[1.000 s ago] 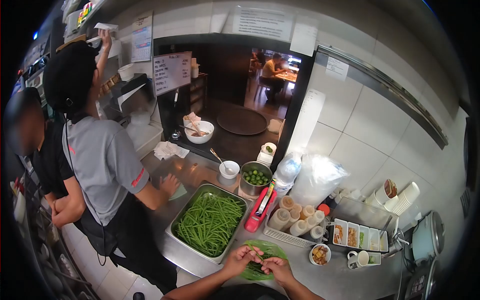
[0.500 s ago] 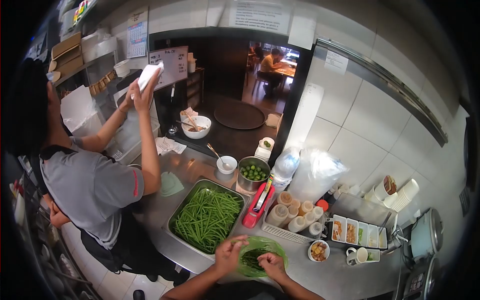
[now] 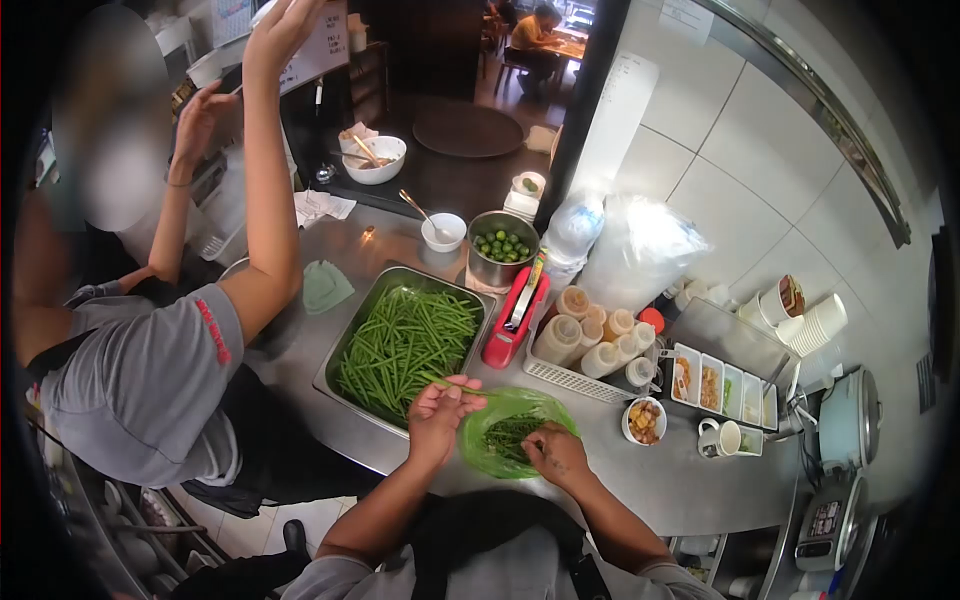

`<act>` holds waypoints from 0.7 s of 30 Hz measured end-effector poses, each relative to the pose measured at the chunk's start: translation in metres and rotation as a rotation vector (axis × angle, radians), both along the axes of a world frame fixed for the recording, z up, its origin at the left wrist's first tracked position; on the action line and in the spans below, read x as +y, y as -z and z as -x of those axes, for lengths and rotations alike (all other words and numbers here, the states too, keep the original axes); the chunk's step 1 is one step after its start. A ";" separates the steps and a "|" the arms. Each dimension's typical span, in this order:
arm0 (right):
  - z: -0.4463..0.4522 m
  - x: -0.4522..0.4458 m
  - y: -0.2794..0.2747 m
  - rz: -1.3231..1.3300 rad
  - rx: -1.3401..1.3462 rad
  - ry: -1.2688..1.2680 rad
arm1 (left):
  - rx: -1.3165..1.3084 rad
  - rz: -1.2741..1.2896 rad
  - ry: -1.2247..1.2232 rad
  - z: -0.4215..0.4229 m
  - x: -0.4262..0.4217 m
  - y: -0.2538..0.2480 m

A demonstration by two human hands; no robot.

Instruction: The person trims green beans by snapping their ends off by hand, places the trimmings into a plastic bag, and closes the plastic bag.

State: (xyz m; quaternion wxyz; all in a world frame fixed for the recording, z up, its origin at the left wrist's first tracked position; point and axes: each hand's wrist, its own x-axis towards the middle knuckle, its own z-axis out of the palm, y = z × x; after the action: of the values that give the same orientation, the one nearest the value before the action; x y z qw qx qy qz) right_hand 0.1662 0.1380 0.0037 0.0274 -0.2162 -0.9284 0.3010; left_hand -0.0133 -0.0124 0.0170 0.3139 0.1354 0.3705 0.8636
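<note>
A steel tray full of long green beans sits on the steel counter. At its lower right corner, my left hand pinches a green bean between thumb and fingers. Beside it lies an open green plastic bag with dark green bits inside. My right hand is over the right side of this bag, its fingers pressed together; anything between them is too small to make out.
Behind the tray are a pot of green citrus, a white bowl and a red tape dispenser. A basket of bottles and a cup of food stand right. A co-worker's raised arm is at the left.
The view has tilted down. My left hand has moved from the bag to the tray's corner and now holds a bean. The co-worker has come closer at the left, arms raised.
</note>
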 end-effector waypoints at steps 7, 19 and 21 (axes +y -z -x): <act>0.021 -0.016 -0.037 0.318 0.427 0.245 | 0.140 0.104 0.158 -0.018 0.004 0.013; 0.017 -0.022 -0.032 0.614 0.410 0.202 | 0.435 0.266 0.213 -0.040 -0.003 0.025; 0.016 -0.022 -0.030 0.722 0.453 0.197 | 0.540 0.272 0.251 -0.040 -0.002 0.024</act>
State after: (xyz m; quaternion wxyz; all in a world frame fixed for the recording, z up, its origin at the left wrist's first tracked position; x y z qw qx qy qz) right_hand 0.1499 0.1163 0.0336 0.1818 -0.2278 -0.7091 0.6420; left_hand 0.0270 -0.0140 -0.0075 0.3233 0.3610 0.5327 0.6938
